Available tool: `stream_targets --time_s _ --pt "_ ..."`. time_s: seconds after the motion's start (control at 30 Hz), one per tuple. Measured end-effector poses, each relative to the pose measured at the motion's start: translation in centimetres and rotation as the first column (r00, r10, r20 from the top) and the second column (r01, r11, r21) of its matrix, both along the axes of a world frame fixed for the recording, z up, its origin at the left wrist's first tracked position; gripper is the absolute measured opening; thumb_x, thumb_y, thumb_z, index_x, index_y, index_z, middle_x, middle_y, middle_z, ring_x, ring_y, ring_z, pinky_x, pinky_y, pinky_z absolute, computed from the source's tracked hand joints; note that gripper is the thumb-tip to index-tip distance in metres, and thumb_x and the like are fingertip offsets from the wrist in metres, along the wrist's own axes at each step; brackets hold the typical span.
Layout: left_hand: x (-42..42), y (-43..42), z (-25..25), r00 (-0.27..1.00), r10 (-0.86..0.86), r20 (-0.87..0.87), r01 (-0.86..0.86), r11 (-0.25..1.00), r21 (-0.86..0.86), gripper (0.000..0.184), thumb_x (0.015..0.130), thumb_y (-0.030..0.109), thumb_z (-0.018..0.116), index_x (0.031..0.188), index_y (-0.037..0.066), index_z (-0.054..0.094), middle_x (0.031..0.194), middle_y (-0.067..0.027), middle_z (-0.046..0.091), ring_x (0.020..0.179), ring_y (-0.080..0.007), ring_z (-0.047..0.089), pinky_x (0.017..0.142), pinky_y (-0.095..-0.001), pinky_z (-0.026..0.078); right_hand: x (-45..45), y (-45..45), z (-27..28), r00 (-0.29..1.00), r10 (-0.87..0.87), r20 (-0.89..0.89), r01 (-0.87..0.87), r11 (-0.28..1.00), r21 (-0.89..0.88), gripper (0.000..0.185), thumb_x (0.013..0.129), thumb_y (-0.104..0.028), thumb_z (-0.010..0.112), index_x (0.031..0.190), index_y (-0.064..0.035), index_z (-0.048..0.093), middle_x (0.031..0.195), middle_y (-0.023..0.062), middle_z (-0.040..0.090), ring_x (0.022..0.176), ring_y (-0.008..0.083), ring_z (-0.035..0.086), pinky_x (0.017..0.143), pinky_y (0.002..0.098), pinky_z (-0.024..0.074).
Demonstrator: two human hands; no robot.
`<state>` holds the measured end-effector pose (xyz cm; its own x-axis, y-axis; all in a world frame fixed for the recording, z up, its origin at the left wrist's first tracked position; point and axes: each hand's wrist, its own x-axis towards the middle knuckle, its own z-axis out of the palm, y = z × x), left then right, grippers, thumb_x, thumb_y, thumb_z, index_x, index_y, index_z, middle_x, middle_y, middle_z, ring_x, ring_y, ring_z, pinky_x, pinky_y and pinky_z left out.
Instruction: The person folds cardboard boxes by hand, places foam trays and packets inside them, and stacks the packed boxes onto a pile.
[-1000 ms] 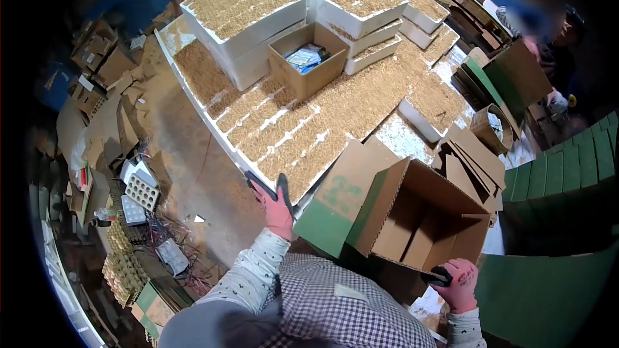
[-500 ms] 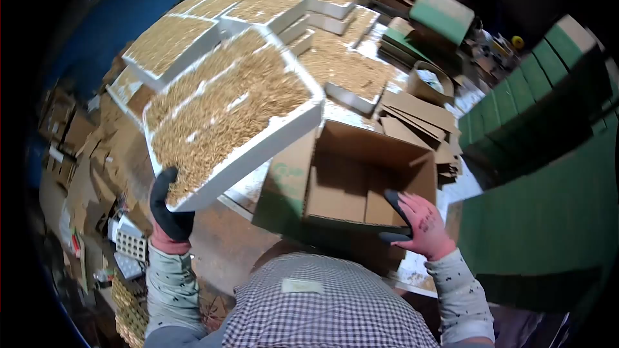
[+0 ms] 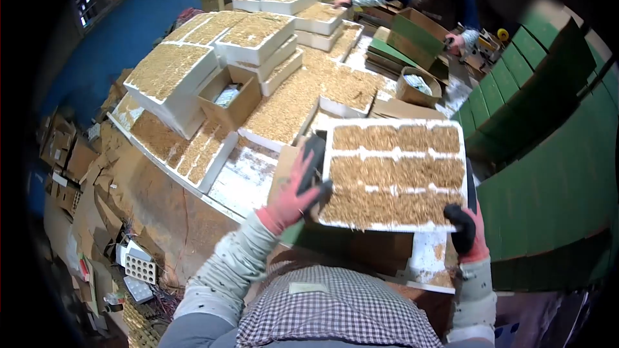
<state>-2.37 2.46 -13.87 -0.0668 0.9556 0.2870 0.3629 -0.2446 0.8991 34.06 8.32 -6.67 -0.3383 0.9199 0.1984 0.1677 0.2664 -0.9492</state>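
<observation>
Blue wall (image 3: 145,32) | left hand (image 3: 293,193) spread | right hand (image 3: 472,231) curled round tray (image 3: 387,225)

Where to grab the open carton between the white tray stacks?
Pinch the right wall's rim, coming down from above on the person's right. The carton stands upright and open, leaving that rim exposed; tray stacks rise at its left and far side. I'd keep the grip shallow, as packets lie inside.
</observation>
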Motion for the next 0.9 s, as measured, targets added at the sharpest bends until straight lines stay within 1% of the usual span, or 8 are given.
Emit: stream_targets --time_s 0.07,0.1,0.2,0.3,0.37,0.53,0.77,0.9 --pt "1.0 -1.0 -0.3 0.969 0.144 -0.199 -0.109 0.978 0.176 0.067 0.077 0.007 0.057 0.139 0.004 0.032 0.147 -0.0199 0.023 0.138 -0.0338 0.017 0.111 -0.0366 0.017 -1.1 -1.0 0.9 0.975 -0.041 0.217 0.046 0.999 -0.015 0.016 0.084 -0.008 0.058 0.096 0.0014 0.062 0.093 0.01 0.062 0.086 0.018 0.061 0.081 0.0299 0.0475" --pt "1.1 -0.6 -0.3 0.992 0.092 -0.083 -0.085 0.993 0.088 0.065 0.078 0.004 0.055 0.139 0.004 0.033 0.147 -0.0191 0.023 0.138 -0.0331 0.017 0.111 -0.0363 0.017 -3.2 -0.7 1.7 0.988 0.015 0.151 0.042 0.928 -0.37 0.067 0.08 -0.008 0.064 0.139 -0.0046 0.032 0.11 0.0048 0.056 0.088 0.0102 0.055 0.075 0.0236 0.0449" --pt "-1.1 0.1 -1.4 0.961 0.016 0.278 0.003 0.998 -0.067 0.062 0.082 0.005 0.054 0.139 0.005 0.032 0.146 -0.0161 0.028 0.137 -0.0271 0.022 0.111 -0.0354 0.019 -6.5 1.4 1.6 0.966 0.222 0.131 -0.134 0.867 -0.481 0.066 0.083 -0.016 0.065 0.137 -0.0025 0.03 0.118 0.0081 0.054 0.096 0.0138 0.054 0.081 0.0271 0.0447" --pt "-6.0 2.7 -1.0 0.973 0.23 0.024 -0.231 0.969 0.082 0.061 0.084 0.017 0.059 0.138 0.003 0.034 0.14 -0.0173 0.036 0.13 -0.029 0.033 0.108 -0.0373 0.024 -7.2 2.8 1.7 0.529 0.292 0.797 -0.194 0.956 -0.221 0.052 0.082 -0.022 0.063 0.125 -0.0002 0.044 0.106 0.0227 0.059 0.096 0.0335 0.059 0.082 0.0373 0.0477" --pt "-13.9 7.7 -3.2 0.499 0.609 -0.616 -0.331 0.791 0.514 0.056 0.077 0.023 0.064 0.126 0.002 0.048 0.125 -0.0191 0.05 0.118 -0.034 0.045 0.099 -0.0409 0.035 -8.5 2.1 1.7 0.194 0.225 0.955 -0.413 0.902 -0.128 0.036 0.079 -0.021 0.064 0.106 0.0011 0.055 0.097 0.0212 0.062 0.093 0.0349 0.06 0.078 0.0407 0.0491" --pt "-30.0 18.5 -3.9 0.172 0.333 -0.927 -0.709 0.696 0.118 0.056 0.081 0.048 0.056 0.125 0.013 0.05 0.122 -0.009 0.056 0.113 -0.0242 0.053 0.094 -0.0366 0.042 -13.2 3.0 -4.3 -0.193 0.275 0.942 -0.392 0.858 -0.331 0.024 0.081 -0.015 0.055 0.099 -0.0058 0.069 0.096 0.013 0.068 0.09 0.0275 0.065 0.072 0.0387 0.0525" --pt "-38.6 21.9 -12.6 0.171 -0.001 -0.985 -0.789 0.599 -0.137 0.026 0.087 0.014 0.042 0.102 0.003 0.059 0.11 -0.0152 0.06 0.105 -0.0279 0.058 0.088 -0.0369 0.047 -6.2 13.4 0.5 0.642 -0.195 0.741 0.038 0.974 0.223 0.028 0.078 -0.037 0.061 0.097 -0.0169 0.065 0.078 0.0075 0.065 0.074 0.0252 0.064 0.068 0.0365 0.0499" --pt "-33.8 20.3 -8.7 0.181 0.097 -0.979 -0.801 0.592 -0.089 0.03 0.084 0.022 0.048 0.108 0.006 0.058 0.115 -0.0144 0.058 0.109 -0.0277 0.055 0.091 -0.0373 0.045 0.6 21.6 -10.9 -0.037 -0.549 0.835 -0.192 0.824 0.533 0.038 0.078 -0.029 0.06 0.114 -0.0183 0.058 0.115 0.0065 0.058 0.11 0.0246 0.052 0.092 0.0396 0.0411"
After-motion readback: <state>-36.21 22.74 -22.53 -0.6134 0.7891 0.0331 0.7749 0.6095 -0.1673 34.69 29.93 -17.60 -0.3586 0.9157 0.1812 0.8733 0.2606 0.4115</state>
